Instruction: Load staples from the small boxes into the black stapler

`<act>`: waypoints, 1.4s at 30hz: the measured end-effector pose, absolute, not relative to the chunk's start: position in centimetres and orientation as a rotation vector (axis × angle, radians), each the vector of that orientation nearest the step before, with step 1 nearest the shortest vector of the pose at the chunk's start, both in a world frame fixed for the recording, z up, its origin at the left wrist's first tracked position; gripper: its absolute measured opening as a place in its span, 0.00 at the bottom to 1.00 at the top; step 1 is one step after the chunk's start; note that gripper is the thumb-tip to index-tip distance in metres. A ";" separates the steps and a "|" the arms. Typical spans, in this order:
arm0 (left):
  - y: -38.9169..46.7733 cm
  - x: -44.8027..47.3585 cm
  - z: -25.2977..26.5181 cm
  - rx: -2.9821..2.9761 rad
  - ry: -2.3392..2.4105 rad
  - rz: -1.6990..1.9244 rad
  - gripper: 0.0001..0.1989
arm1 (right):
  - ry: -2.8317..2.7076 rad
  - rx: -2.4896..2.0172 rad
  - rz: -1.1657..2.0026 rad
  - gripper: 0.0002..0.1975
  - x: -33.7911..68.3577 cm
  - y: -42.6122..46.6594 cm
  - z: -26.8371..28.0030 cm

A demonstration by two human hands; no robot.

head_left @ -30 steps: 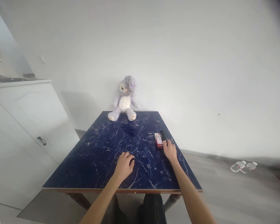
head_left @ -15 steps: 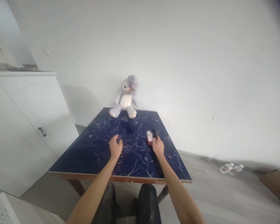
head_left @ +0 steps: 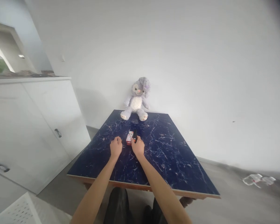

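Observation:
My right hand (head_left: 138,147) is closed around a dark, elongated object (head_left: 135,134), whose kind I cannot make out. Against its left side is a small red-and-white box (head_left: 129,137), with my right thumb at the box's near corner. Whether the box is gripped or only touched is unclear. Just left of the box, my left hand (head_left: 116,147) is low over the table with loosely bent fingers and nothing visible in it. Both hands are over the middle of a dark blue marble-patterned table (head_left: 168,155).
A grey-lilac plush toy (head_left: 136,101) sits at the table's far edge against the wall. White cabinets (head_left: 46,124) stand to the left, with a perforated white bin or crate (head_left: 21,211) at lower left. Clear plastic items (head_left: 254,179) lie on the floor at right.
My right hand has moved left across the table, and the box and dark object moved with it, close to my left hand. The left fingers have turned more forward. The view has swung left.

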State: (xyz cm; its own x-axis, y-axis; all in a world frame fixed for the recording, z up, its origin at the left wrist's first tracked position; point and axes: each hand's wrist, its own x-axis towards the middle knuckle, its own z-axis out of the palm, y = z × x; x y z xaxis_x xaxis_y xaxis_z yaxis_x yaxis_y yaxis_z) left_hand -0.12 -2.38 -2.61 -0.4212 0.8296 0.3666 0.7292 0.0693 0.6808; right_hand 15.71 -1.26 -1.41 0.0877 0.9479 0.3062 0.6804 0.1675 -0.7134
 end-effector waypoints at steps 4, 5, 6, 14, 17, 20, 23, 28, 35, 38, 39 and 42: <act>-1.9 -0.8 -2.9 1.531 2.283 1.281 0.22 | -1.703 -1.556 0.484 0.20 10.6 -0.2 -1.2; -1.7 -1.1 -2.8 1.493 2.302 1.287 0.22 | -1.716 -1.552 0.497 0.20 9.7 0.0 -1.1; -1.5 -1.4 -2.8 1.456 2.317 1.293 0.21 | -1.725 -1.548 0.506 0.20 9.1 0.1 -1.2; -0.4 -2.1 -2.3 1.285 2.304 1.318 0.16 | -1.848 -1.305 0.524 0.18 9.0 0.1 -2.7; -0.7 -2.1 -2.4 1.289 2.304 1.369 0.16 | -1.819 -1.248 0.615 0.18 9.4 0.2 -3.2; -1.0 -2.3 -2.6 1.317 2.293 1.457 0.20 | -1.803 -1.213 0.644 0.20 9.4 0.4 -3.5; -1.0 -2.3 -2.9 1.401 2.209 1.496 0.21 | -1.777 -1.206 0.689 0.21 9.8 0.5 -3.6; -0.7 -2.5 -3.3 1.400 2.133 1.538 0.24 | -1.732 -1.319 0.681 0.18 11.0 1.0 -3.3; -0.3 -2.7 -4.1 1.538 2.193 1.487 0.26 | -1.816 -1.297 0.480 0.36 10.8 4.0 -3.5; -0.1 -2.4 -4.5 1.625 2.243 1.426 0.24 | -1.837 -1.277 0.541 0.34 11.1 5.1 -3.6; 0.0 -2.3 -4.6 1.642 2.260 1.418 0.24 | -1.812 -1.278 0.569 0.32 11.4 5.3 -3.6; 0.2 -2.2 -4.7 1.670 2.316 1.411 0.22 | -1.745 -1.304 0.599 0.28 12.6 5.4 -3.8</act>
